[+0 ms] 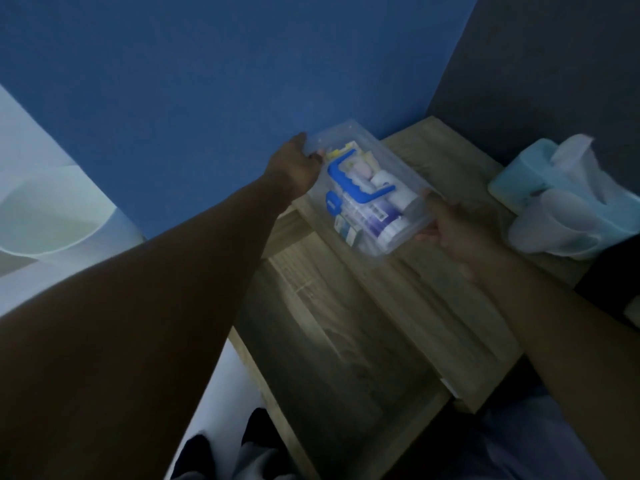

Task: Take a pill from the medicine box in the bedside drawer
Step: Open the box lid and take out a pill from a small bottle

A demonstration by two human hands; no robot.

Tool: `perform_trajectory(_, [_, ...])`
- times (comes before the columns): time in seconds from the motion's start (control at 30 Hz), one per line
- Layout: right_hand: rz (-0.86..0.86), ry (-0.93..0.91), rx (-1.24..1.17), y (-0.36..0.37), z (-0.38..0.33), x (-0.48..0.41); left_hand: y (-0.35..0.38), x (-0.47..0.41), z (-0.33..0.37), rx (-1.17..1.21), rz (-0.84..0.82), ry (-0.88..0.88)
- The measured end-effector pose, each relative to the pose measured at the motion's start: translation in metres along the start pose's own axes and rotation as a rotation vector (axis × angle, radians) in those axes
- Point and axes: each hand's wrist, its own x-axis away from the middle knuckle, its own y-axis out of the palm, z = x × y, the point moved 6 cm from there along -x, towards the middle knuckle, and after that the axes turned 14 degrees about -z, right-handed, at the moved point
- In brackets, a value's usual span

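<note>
A clear plastic medicine box (394, 174) with a blue handle (349, 180) on its lid is held over the wooden bedside table (446, 168). Bottles and packets show through its walls. My left hand (296, 164) grips the far left end of the box. My right hand (450, 226) holds its near right end. Below the box, the wooden drawer (332, 341) stands pulled out, and its inside looks bare.
A light blue tissue holder (540, 174) with white tissues (571, 199) sits at the right of the table top. A blue wall rises behind. A pale round object (45, 216) lies at the far left. My legs show at the bottom edge.
</note>
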Motion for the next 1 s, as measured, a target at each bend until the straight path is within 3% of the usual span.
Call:
perform_trajectory(0.1, [0.155, -0.017, 0.317, -0.003, -0.012, 0.009, 0.006, 0.018, -0.005, -0.021, 0.049, -0.060])
perform_trajectory(0.17, [0.227, -0.145, 0.469, 0.001, -0.022, 0.018, 0.017, 0.033, -0.021, 0.148, 0.078, -0.123])
perform_trajectory(0.23, [0.205, -0.321, 0.584, 0.014, -0.034, 0.027, 0.034, 0.046, -0.031, 0.416, 0.049, -0.132])
perform_trajectory(0.3, [0.070, -0.400, 0.734, 0.034, -0.040, 0.029, 0.049, 0.053, -0.033, 0.604, -0.010, -0.116])
perform_trajectory(0.37, [-0.015, -0.333, 0.852, 0.048, -0.034, 0.026, 0.057, 0.055, -0.038, 0.693, -0.032, -0.117])
perform_trajectory(0.6, [0.072, -0.273, 0.993, 0.048, -0.033, 0.022, 0.062, 0.056, -0.049, 0.685, 0.047, -0.148])
perform_trajectory(0.7, [0.061, -0.247, 1.027, 0.049, -0.032, 0.019, 0.056, 0.061, -0.049, 0.491, 0.099, -0.084])
perform_trajectory(0.87, [0.003, -0.196, 1.094, 0.049, -0.028, 0.014, 0.061, 0.081, -0.027, -0.368, 0.122, 0.100])
perform_trajectory(1.0, [-0.019, -0.165, 1.125, 0.052, -0.031, 0.015, 0.067, 0.080, -0.021, -0.505, 0.041, 0.073])
